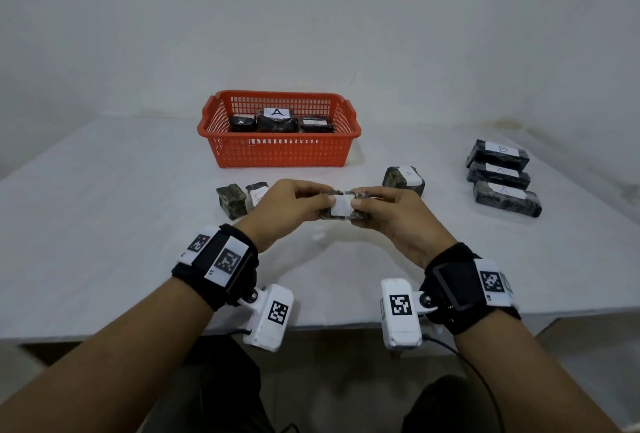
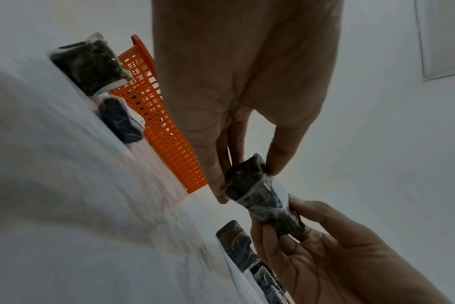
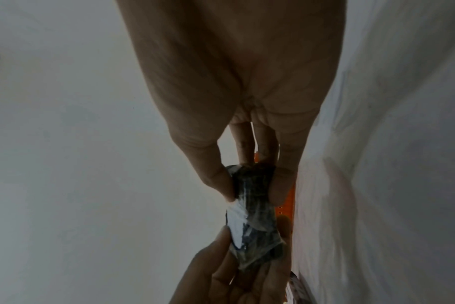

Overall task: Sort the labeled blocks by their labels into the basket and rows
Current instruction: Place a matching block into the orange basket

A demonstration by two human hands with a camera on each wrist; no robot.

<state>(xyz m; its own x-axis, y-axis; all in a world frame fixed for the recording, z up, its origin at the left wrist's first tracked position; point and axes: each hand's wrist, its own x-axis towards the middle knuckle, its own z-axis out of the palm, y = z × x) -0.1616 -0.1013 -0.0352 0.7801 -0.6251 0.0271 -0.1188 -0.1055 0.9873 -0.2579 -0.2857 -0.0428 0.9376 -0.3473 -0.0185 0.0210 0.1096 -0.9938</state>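
Head view: left hand and right hand pinch opposite ends of one wrapped block, basket beyond.

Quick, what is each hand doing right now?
Left hand: pinches one end of a wrapped block.
Right hand: pinches the other end of it.

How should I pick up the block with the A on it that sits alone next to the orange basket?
Probably from above: pinch the lone A block across its two dark side faces, thumb on one, fingers on the other. It stands free on the table, apart from the basket, and its label stays uncovered.
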